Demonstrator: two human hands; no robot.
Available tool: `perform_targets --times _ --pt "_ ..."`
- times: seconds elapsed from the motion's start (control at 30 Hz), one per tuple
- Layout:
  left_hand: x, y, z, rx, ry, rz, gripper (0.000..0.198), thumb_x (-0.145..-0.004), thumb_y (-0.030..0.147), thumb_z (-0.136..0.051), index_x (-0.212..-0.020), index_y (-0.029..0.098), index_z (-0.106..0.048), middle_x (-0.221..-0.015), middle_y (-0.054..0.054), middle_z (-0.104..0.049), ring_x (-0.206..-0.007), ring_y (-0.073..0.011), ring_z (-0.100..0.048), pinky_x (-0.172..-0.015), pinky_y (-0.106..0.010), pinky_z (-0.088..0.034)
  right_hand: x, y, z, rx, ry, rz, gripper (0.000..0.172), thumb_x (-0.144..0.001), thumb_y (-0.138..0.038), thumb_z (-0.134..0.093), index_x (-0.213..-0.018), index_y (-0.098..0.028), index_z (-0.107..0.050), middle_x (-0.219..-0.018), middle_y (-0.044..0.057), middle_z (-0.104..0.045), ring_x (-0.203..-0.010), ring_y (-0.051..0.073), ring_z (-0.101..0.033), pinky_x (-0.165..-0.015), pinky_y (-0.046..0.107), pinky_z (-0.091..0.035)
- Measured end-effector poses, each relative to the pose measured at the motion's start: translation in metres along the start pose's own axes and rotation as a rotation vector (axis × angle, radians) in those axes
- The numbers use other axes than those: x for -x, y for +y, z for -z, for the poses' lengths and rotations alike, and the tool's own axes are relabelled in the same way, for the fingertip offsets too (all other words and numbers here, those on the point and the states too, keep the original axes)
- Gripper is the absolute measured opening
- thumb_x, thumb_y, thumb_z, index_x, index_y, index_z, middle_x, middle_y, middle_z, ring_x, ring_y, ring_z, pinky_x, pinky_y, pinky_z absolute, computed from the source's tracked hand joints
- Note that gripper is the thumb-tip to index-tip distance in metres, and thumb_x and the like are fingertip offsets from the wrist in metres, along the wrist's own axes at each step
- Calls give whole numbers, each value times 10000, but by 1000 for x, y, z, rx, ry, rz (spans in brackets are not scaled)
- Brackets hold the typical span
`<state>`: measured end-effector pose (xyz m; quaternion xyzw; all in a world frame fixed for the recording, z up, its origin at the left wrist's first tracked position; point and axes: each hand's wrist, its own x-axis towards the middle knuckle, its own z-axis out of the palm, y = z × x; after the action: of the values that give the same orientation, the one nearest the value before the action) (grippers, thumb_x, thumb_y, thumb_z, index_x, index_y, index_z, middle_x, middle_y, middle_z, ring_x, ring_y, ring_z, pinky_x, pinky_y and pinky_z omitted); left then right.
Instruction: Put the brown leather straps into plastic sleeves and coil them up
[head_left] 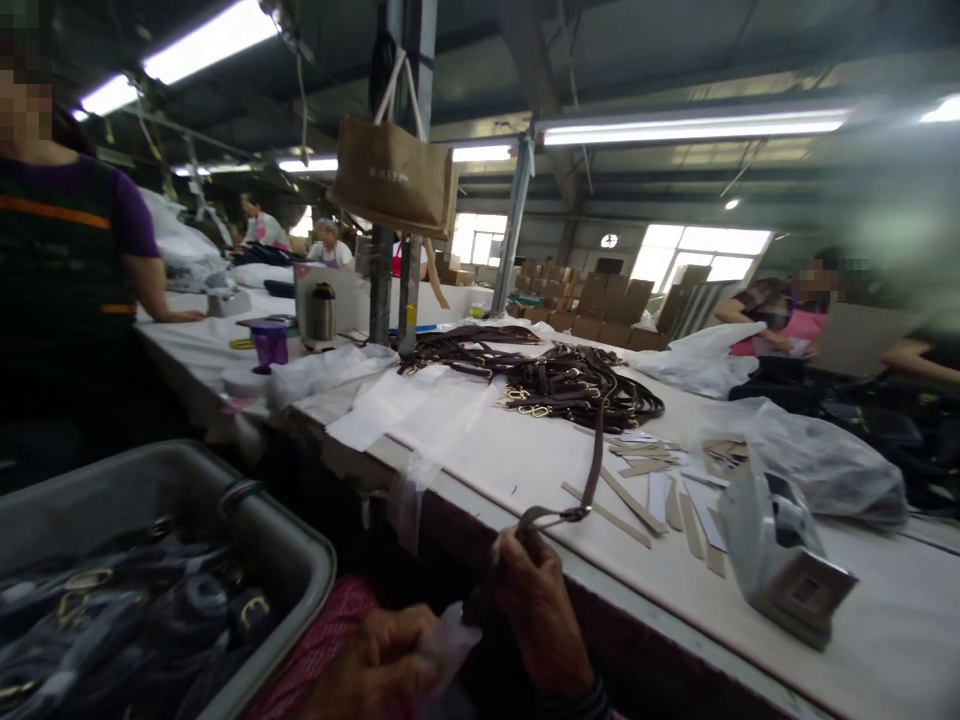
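Note:
My right hand (541,605) is closed around a dark brown strap (598,455) near the table's front edge. From the fingers the strap runs past a metal buckle (576,515) up to a pile of similar straps (574,385) with gold-coloured hardware. Lower down, my left hand (390,650) is blurred, its fingers pinched on a thin translucent plastic piece (454,642). That plastic touches or overlaps the dark strap part below my right hand; I cannot tell which. Flat beige strips (630,500) lie on the table right of the hanging strap.
A grey bin (300,530) of wrapped straps stands at lower left. On the white table (480,455) are a tape dispenser (784,560), plastic bags (810,455) and a thermos (322,312). A metal post (409,290) carries a brown bag (394,175). Co-workers stand left and right.

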<state>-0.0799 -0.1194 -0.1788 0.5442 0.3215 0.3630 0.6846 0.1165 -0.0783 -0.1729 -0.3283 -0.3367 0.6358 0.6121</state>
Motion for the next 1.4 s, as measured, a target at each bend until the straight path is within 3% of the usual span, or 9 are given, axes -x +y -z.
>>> perform_targets --times 0.1,0.17,0.33,0.43,0.63,0.8,0.93,1.2,1.4 --pt "-6 18 8 -349 185 -170 275 -893 448 -660 -900 195 -768 -914 -47 -643 -926 -230 -549 -834 -329 -410 -6 -34 -15 139 -4 93 393 -765 -410 -852 -732 -187 -531 -656 -54 -440 -552 74 -360 -473 204 -292" --pt "-12 19 15 -458 279 -216 271 -925 421 -614 -911 192 -759 -919 -47 -653 -947 -237 -566 -855 -331 -410 -13 -52 -27 189 17 159 430 -753 -397 -860 -695 -197 -485 -623 -73 -383 -525 67 -299 -454 210 -250" --pt "-23 -2 25 -422 370 -292 281 -927 426 -632 -866 176 -747 -849 -29 -654 -845 -203 -580 -789 -300 -415 -23 -74 -50 224 -9 268 414 -765 -369 -860 -689 -192 -494 -602 -91 -330 -497 53 -218 -431 215 -168" --pt "-25 -14 29 -322 379 -263 311 -909 451 -666 -800 165 -723 -783 -12 -629 -787 -178 -558 -744 -279 -408 -27 -80 -58 221 -43 315 401 -775 -356 -858 -680 -186 -507 -590 -92 -345 -478 46 -222 -421 220 -160" --pt "-21 -13 26 -195 409 -176 334 -812 448 -751 -684 147 -684 -667 4 -593 -678 -148 -522 -661 -260 -392 -30 -77 -62 258 -61 310 388 -791 -353 -849 -687 -187 -514 -593 -85 -363 -486 51 -255 -425 217 -188" --pt "-17 2 17 -131 429 -122 293 -759 413 -790 -726 140 -689 -697 -7 -626 -695 -155 -546 -667 -261 -419 -31 -67 -63 227 -72 286 409 -788 -338 -856 -684 -191 -488 -598 -87 -353 -489 49 -231 -427 221 -169" --pt "-18 -1 17 -67 462 -127 301 -715 388 -822 -680 143 -649 -636 16 -573 -631 -128 -493 -608 -242 -379 -30 -66 -67 214 -88 296 413 -796 -335 -851 -672 -189 -485 -595 -86 -355 -489 51 -229 -426 223 -167" --pt "-18 -12 20 -83 487 -145 337 -709 398 -823 -634 147 -612 -605 38 -495 -597 -108 -412 -571 -227 -328 -30 -69 -77 241 -20 312 397 -775 -374 -865 -716 -197 -516 -634 -75 -382 -524 63 -253 -449 224 -208" --pt "-18 -18 22 -271 618 -240 313 -743 392 -817 -619 163 -644 -613 31 -522 -612 -124 -441 -568 -225 -343 -31 -64 -80 257 30 354 406 -781 -382 -857 -698 -193 -508 -651 -65 -412 -542 70 -270 -467 238 -217"
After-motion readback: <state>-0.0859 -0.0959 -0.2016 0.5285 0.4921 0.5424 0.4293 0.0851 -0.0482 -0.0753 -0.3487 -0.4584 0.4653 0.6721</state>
